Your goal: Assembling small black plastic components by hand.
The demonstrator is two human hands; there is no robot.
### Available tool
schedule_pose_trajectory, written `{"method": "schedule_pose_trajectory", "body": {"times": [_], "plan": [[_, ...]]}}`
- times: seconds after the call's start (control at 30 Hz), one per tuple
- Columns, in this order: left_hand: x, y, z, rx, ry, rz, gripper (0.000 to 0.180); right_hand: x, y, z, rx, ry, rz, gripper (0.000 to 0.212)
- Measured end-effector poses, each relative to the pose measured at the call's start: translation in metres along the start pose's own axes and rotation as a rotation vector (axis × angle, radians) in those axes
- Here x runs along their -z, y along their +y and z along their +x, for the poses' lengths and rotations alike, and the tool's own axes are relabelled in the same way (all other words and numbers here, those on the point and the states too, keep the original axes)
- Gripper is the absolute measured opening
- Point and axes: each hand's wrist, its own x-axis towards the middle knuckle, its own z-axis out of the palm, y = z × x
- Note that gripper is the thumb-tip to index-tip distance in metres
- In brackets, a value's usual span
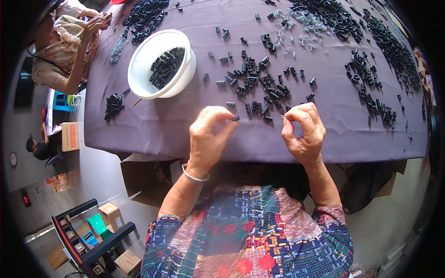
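Observation:
My left hand (207, 136) is closed in a pinch on a small black plastic part (235, 119), just above the near side of the cloth-covered table. To its right, my right hand (303, 129) pinches a tiny metal spring (282, 116) between thumb and forefinger. The two hands are apart. Beyond them lies a loose scatter of short black cylindrical parts (250, 82). A white bowl (186, 76) holding more black parts (167, 67) stands beyond my left hand.
Silvery springs (306, 28) lie at the back, beside heaps of black parts (324, 18). More black parts (366, 74) are spread on the right. A small black pile (114, 105) sits left of the bowl. Another person (69, 51) works at the far left.

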Motion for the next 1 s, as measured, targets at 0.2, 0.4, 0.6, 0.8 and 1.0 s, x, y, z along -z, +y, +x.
{"method": "schedule_pose_trajectory", "body": {"times": [0.2, 0.4, 0.6, 0.8, 1.0], "plan": [[-0.003, 0.0, -0.01, 0.154, -0.062, -0.41, 0.03, -0.001, 0.002, -0.001, 0.031, -0.004, -0.012, 0.025], [0.006, 0.017, -0.013, 0.492, -0.138, -0.731, 0.02, -0.001, 0.003, -0.002, 0.049, 0.004, -0.022, 0.025], [0.012, 0.008, -0.019, 0.789, -0.244, -1.18, 0.014, -0.001, -0.009, -0.003, -0.087, -0.051, 0.115, 0.021], [0.002, 0.012, -0.033, 0.873, -0.269, -1.371, 0.013, -0.002, -0.046, 0.002, -0.166, -0.198, 0.36, 0.015], [-0.005, 0.015, -0.04, 0.845, -0.194, -1.388, 0.01, -0.006, -0.052, -0.003, -0.173, -0.173, 0.306, 0.016]]}}
